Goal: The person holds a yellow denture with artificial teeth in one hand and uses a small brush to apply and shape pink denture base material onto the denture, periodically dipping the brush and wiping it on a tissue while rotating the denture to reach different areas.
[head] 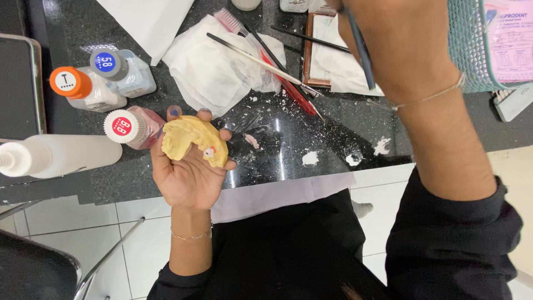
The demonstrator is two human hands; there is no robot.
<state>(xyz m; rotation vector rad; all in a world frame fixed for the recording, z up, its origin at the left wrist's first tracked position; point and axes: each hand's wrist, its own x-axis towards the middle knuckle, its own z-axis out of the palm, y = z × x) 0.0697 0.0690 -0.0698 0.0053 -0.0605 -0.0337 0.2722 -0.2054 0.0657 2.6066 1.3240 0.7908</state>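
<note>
Three small clear plastic bottles are standing at left: orange-capped bottle (83, 89), grey-and-blue-capped bottle (123, 71), red-capped bottle with pinkish liquid (133, 128). Round labels are sitting on their caps. Pink printed paper slip (508, 39) is lying in teal mesh basket (463, 50), top right.

A dark speckled stone countertop (311, 139) fills the upper part of the view, glossy enough to throw back streaks of overhead light (brightest near its front edge). Below it lies a white tiled floor (72, 222), crossed by a chair's (33, 272) metal legs.
</note>
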